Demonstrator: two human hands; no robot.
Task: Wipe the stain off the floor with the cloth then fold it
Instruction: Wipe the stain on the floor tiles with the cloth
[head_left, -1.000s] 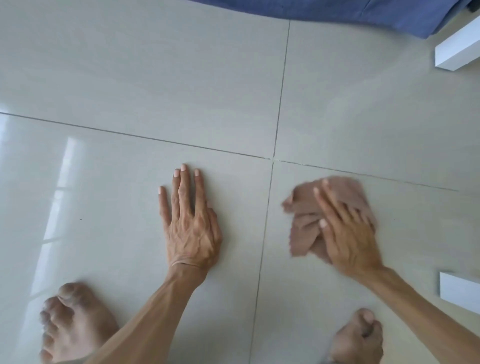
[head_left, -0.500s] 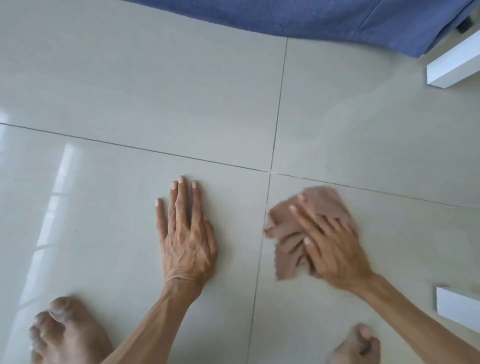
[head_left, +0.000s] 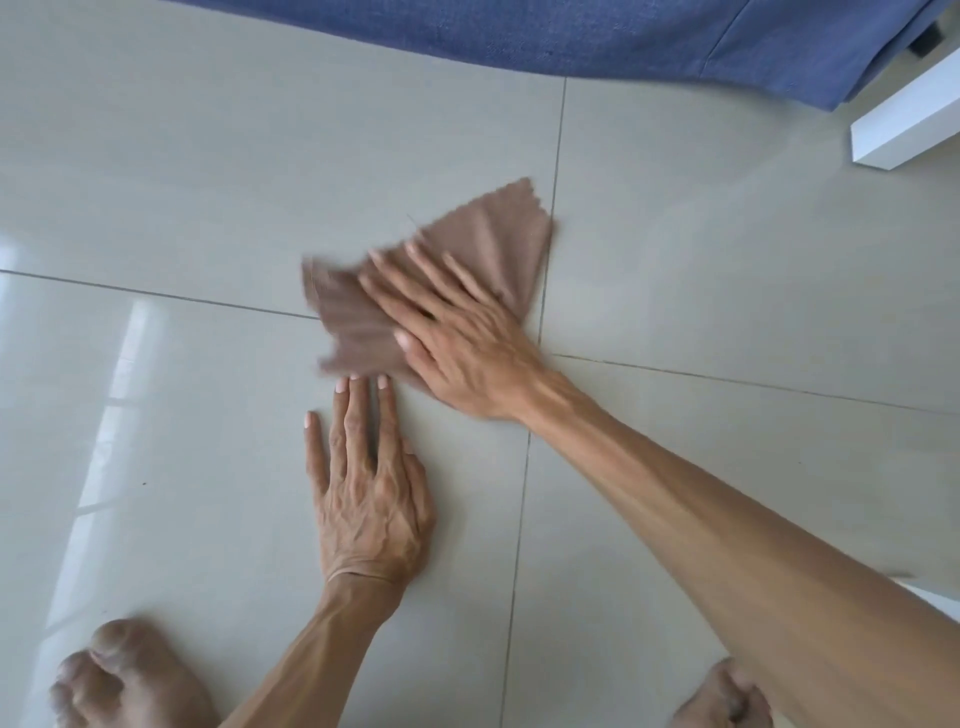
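The right hand (head_left: 457, 343) lay flat on the brown cloth (head_left: 483, 244), palm down, with the fingers stretched out and spread apart; they pressed the cloth to the floor and were not closed around it. The right forearm reached across from the lower right of the view toward the middle. The cloth was spread out on the floor (head_left: 208, 182), just left of the point where 4 tiles meet, and its near edge was blurred. Its far corner had a zigzag edge and lay beside the vertical grout line.

The left hand (head_left: 366, 493) rested flat on the floor, palm down, fingers straight and close together, holding nothing. Its fingertips came right up to the near edge of the cloth; I could not tell if they touched it.

The floor was of large glossy pale grey tiles, with window light reflected at the left. 2 bare feet showed at the bottom edge, the left foot (head_left: 124, 680) and the right foot (head_left: 722, 699). A blue fabric (head_left: 623, 36) hung along the top of the view, and a white furniture leg (head_left: 904, 124) stood at the upper right.
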